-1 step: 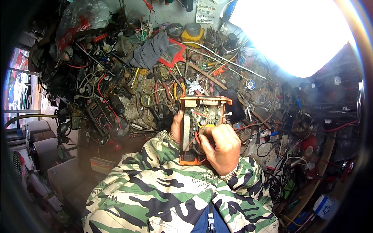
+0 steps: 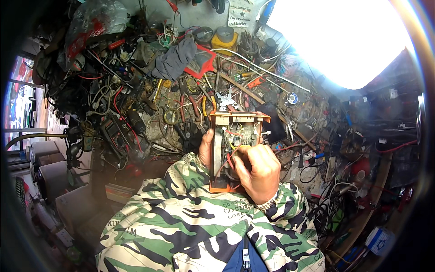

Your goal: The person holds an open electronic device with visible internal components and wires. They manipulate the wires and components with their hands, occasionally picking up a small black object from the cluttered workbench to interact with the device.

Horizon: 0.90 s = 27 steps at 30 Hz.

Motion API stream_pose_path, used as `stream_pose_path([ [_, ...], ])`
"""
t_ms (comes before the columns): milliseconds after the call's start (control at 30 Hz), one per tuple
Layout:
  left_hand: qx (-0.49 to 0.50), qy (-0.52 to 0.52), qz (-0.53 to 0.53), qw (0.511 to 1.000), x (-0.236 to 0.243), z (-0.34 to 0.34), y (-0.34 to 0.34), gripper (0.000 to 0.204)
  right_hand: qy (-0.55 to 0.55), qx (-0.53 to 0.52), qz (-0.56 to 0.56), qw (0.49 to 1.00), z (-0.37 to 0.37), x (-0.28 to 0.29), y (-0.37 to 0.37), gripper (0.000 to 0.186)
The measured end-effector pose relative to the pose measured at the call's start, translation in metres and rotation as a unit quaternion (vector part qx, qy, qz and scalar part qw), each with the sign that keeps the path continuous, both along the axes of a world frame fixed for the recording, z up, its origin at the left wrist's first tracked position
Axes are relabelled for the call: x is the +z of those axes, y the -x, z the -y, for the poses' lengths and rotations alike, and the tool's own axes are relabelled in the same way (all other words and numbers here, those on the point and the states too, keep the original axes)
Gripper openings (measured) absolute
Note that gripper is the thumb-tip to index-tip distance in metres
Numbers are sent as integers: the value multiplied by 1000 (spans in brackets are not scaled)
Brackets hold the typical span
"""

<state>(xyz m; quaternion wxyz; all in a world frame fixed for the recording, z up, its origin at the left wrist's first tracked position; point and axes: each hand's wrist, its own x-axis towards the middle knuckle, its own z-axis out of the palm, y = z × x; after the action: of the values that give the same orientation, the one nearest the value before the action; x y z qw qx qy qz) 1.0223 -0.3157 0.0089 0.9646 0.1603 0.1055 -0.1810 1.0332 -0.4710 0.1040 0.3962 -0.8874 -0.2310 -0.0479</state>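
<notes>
An opened electronic unit (image 2: 218,156) with an orange frame stands upright close to my chest, its circuit parts and wires exposed. My left hand (image 2: 206,147) grips it along the left side, thumb showing and the other fingers hidden behind. Over the lower right of its inside, my right hand (image 2: 258,170) is closed with thumb and fingertips together. A red wire (image 2: 229,162) runs just beside those fingertips; what they hold, if anything, is hidden. Small white connectors on thin leads stick out past the unit's right edge.
Beyond the unit lie pliers (image 2: 195,108), a solder spool (image 2: 291,98), a roll of yellowish tape (image 2: 171,116) and a wooden stick (image 2: 241,88). A multimeter (image 2: 114,137) rests at left amid tangled cables. A bright lamp (image 2: 344,41) glares at upper right. Cardboard boxes (image 2: 59,174) stand far left.
</notes>
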Motion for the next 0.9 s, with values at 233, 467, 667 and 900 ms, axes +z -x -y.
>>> stream_pose_path([
  [233, 8, 1, -17, 1000, -13, -1, 6, 81, -2, -39, 20, 999, -5, -11, 3, 22],
  [467, 56, -49, -25, 997, -34, -2, 17, 61, 33, -19, 52, 998, -11, -10, 7, 23],
  [667, 34, -9, -21, 999, -35, -7, 18, 65, -16, -43, 34, 998, -11, -14, 11, 21],
  [900, -52, 76, 54, 994, 15, -11, 3, 84, -138, -165, -67, 974, 12, 0, 16, 14],
])
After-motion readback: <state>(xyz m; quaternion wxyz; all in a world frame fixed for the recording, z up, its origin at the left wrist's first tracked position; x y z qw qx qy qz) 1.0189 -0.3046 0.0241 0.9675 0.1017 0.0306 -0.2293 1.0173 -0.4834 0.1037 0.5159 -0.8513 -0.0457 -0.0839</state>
